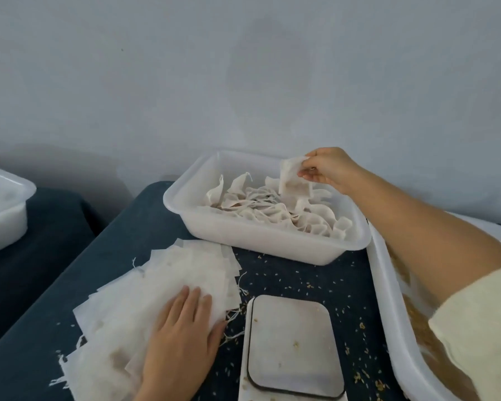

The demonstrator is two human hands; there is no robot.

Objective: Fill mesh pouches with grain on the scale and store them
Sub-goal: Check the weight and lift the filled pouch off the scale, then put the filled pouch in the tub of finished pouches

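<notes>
1. A small white mesh pouch (pixel 291 176) is pinched by the right hand (pixel 329 168); the cloth looks thin and crumpled, and it hangs down from the fingers (pixel 308 175), which are closed on its top edge.
2. Right below those fingers a white storage bin (pixel 261 244) is seen, packed with a heap of similar pouches (pixel 272 208), drawstrings sticking out all over. The held pouch is just above that heap, over the far right part of the bin.
3. The left hand (pixel 182 340) is laid flat, fingers (pixel 198 298) together and stretched out, on a fanned stack of empty flat pouches (pixel 168 282). Nothing is gripped there, the stack is just pressed down.
4. Just right of the left fingers, the scale (pixel 292 348) is found, its pale platform bare apart from a few stray grains.
5. Under the right forearm a big white tub (pixel 388 302) holding brownish grain (pixel 425 342) is partly hidden by a cream sleeve (pixel 480 328).
6. Everything is carried by a table (pixel 99 250) covered in dark blue cloth, sprinkled with spilled grain near the scale. Another white container (pixel 3 209) is parked far left, and a plain pale wall (pixel 243 68) is behind it all.
</notes>
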